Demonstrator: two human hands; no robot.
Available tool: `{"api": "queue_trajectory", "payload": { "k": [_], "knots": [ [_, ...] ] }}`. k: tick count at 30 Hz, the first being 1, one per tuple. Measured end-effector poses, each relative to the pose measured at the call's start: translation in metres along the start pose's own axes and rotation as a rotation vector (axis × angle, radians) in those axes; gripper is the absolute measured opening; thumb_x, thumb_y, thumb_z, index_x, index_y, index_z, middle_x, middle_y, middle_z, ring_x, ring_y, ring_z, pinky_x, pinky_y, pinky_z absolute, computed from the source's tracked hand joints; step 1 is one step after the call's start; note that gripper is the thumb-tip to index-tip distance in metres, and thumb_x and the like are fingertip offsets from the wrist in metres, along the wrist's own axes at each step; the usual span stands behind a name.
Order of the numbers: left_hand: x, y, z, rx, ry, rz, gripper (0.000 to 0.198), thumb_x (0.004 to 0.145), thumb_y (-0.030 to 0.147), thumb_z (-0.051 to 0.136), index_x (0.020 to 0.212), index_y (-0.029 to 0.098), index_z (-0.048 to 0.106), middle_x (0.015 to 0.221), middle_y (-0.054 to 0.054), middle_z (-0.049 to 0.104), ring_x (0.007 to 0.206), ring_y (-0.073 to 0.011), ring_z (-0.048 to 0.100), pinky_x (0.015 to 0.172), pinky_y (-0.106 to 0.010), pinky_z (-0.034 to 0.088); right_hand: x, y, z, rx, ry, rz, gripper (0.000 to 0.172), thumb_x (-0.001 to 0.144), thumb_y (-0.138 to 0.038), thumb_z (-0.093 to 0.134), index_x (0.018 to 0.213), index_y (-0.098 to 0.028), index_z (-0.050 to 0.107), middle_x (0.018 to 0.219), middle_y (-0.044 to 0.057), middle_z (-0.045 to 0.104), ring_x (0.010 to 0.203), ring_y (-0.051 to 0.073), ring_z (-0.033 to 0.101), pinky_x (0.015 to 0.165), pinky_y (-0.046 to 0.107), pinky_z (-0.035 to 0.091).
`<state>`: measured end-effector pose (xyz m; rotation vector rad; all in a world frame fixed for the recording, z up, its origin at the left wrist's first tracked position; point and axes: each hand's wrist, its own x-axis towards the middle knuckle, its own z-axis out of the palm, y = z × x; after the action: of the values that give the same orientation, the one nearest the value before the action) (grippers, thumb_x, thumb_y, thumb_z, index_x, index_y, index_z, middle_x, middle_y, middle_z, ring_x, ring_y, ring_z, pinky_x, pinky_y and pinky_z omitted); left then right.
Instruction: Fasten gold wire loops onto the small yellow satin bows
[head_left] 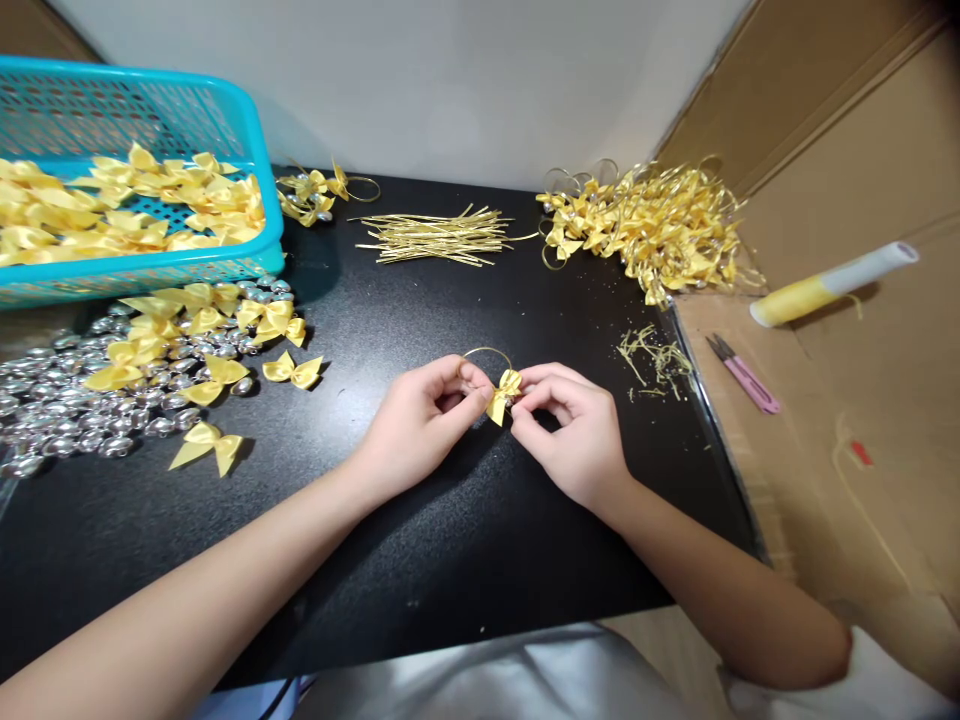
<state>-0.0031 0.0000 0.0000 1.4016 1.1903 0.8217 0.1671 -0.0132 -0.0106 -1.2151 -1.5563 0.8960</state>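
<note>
Over the black table, a yellow ribbon bow (502, 398) is held between my two hands, with a loop of thin gold wire (489, 350) arching up behind it. My left hand (435, 410) pinches the bow's left side between thumb and fingertips. My right hand (566, 425) is closed in a pinch at the bow's right side, where a small silver bead appears to peek out. Exactly what the right fingertips grip is partly hidden; it looks like the wire by the bow.
A turquoise basket (259, 170) holds yellow bows at left. Silver beads (67, 400) and loose bows (210, 447) lie before it. Gold wire strips (439, 238) are at the back, finished looped bows (660, 225) at right. Wire clippings (654, 362) and pink snips (746, 377) lie nearer.
</note>
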Motion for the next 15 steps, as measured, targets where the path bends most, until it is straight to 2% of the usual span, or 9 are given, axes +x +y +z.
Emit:
{"api": "queue_trajectory", "payload": {
  "k": [9, 15],
  "knots": [
    [-0.0045, -0.0014, 0.0016, 0.179, 0.043, 0.082, 0.016, 0.087, 0.031, 0.059, 0.083, 0.016, 0.064, 0.075, -0.001, 0.068, 0.060, -0.0111, 0.057, 0.055, -0.023, 0.039, -0.0005, -0.0038, 0.0001, 0.045, 0.009, 0.069, 0.015, 0.070, -0.011, 0.065, 0.058, -0.018, 0.060, 0.088, 0.007, 0.069, 0.079, 0.017, 0.070, 0.068, 0.028, 0.058],
    [-0.0067, -0.0049, 0.0032, 0.329, 0.105, 0.211, 0.013, 0.087, 0.027, 0.060, 0.083, 0.017, 0.065, 0.066, 0.002, 0.065, 0.052, -0.0086, 0.047, 0.051, -0.022, 0.035, -0.0002, -0.0044, 0.0013, 0.067, 0.016, 0.119, 0.015, 0.071, -0.013, 0.067, 0.058, -0.018, 0.061, 0.089, 0.006, 0.069, 0.082, 0.016, 0.069, 0.073, 0.029, 0.059]
  ]
}}
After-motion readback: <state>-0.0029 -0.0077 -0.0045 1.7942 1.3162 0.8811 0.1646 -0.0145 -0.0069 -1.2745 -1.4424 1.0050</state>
